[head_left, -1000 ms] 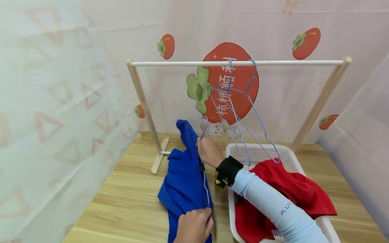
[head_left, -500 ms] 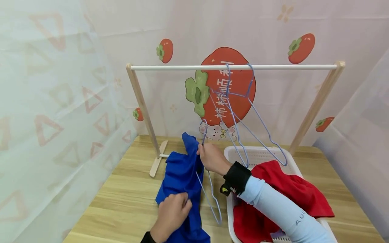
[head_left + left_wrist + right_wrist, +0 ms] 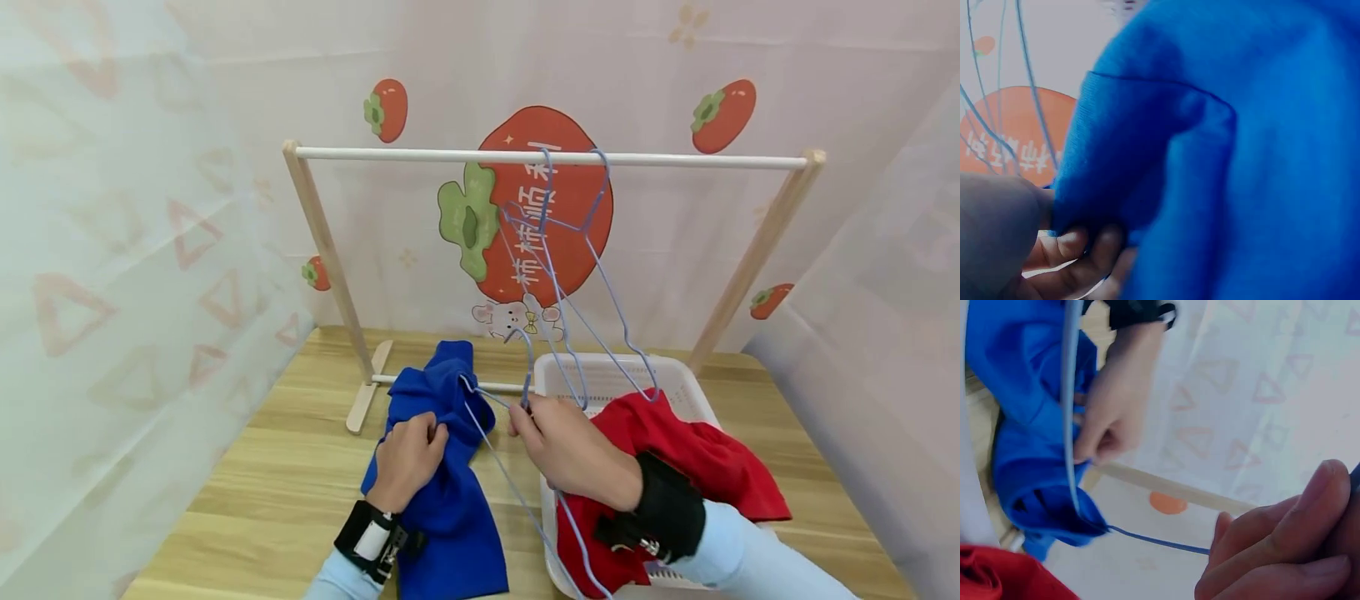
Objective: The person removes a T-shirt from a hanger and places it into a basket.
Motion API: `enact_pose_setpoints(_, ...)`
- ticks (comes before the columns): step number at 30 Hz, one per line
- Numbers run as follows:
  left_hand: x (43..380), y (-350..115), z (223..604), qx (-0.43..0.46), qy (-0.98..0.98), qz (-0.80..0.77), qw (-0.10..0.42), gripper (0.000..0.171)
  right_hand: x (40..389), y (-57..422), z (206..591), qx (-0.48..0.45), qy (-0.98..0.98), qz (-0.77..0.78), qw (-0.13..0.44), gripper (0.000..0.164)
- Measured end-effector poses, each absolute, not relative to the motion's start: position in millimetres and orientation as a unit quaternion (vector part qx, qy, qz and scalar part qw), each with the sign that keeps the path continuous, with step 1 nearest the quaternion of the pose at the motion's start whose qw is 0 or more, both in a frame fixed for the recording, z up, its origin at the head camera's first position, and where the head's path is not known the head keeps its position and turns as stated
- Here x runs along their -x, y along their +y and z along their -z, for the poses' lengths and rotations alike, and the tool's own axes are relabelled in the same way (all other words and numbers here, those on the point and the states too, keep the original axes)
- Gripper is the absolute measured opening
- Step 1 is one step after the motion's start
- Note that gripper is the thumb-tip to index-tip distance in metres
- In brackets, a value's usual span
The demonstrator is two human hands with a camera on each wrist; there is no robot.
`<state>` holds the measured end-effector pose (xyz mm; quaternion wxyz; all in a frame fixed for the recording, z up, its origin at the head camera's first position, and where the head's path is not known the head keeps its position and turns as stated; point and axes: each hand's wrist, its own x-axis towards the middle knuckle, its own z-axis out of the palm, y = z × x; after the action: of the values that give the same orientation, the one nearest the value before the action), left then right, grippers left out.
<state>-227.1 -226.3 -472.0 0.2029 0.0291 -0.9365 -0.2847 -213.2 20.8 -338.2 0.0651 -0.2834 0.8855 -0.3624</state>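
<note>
A blue garment lies bunched on the table, its top end lifted. My left hand grips the cloth along its left side; in the left wrist view, curled fingers hold the fabric near a hemmed edge. My right hand holds a blue wire hanger just below its hook. One shoulder end of this hanger sits at the garment's opening, also visible in the right wrist view beside the bunched blue cloth. The hanger's other end points down toward the front, past the basket's left side.
A rack with a white rail and wooden posts stands behind. Two more wire hangers hang from the rail. At the right, a white basket holds a red garment, which spills over its rim.
The hanger has come out of most of the blue garment and swung right with my right hand. My left hand has moved up and left along the cloth, bunching its upper part.
</note>
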Motion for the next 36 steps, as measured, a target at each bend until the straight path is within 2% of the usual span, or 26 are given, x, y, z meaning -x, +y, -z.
enact_pose_setpoints(5,239.8,-228.8,479.9,-0.025,-0.941,0.267,0.204,0.041,193.5,41.3,318.1,0.271,0.891,0.353,0.09,0.028)
enact_pose_setpoints(9,249.6,-231.7,481.1,-0.02,-0.95,0.235,0.206,0.019,183.1,49.3,294.4,0.256,0.9,0.343,0.084,0.03)
enact_pose_setpoints(10,251.8,-232.4,481.2,-0.021,-0.952,0.233,0.198,0.026,181.9,50.3,287.6,0.257,0.901,0.34,0.074,0.03)
enact_pose_setpoints(13,257.1,-234.1,480.8,-0.035,-0.957,0.241,0.157,0.072,182.6,50.3,265.0,0.263,0.907,0.326,0.035,0.031)
enact_pose_setpoints(15,259.9,-235.3,481.2,-0.046,-0.96,0.249,0.123,0.096,187.4,47.2,249.6,0.274,0.908,0.318,0.008,0.031)
enact_pose_setpoints(18,262.8,-236.0,484.1,-0.065,-0.963,0.252,0.073,0.111,200.5,37.3,226.6,0.287,0.904,0.318,-0.014,0.033)
enact_pose_setpoints(22,264.2,-234.6,490.2,-0.078,-0.965,0.246,0.032,0.112,226.2,17.5,198.6,0.295,0.896,0.328,-0.05,0.038)
enact_pose_setpoints(25,264.2,-234.0,494.0,-0.081,-0.968,0.237,0.022,0.108,248.4,0.3,179.8,0.284,0.897,0.329,-0.079,0.04)
enact_pose_setpoints(30,265.0,-226.2,502.4,-0.077,-0.975,0.205,0.032,0.103,286.9,-19.6,164.8,0.253,0.902,0.34,-0.085,0.042)
enact_pose_setpoints(36,266.5,-216.0,511.2,-0.068,-0.979,0.179,0.064,0.098,325.6,-33.7,174.9,0.257,0.904,0.335,-0.07,0.044)
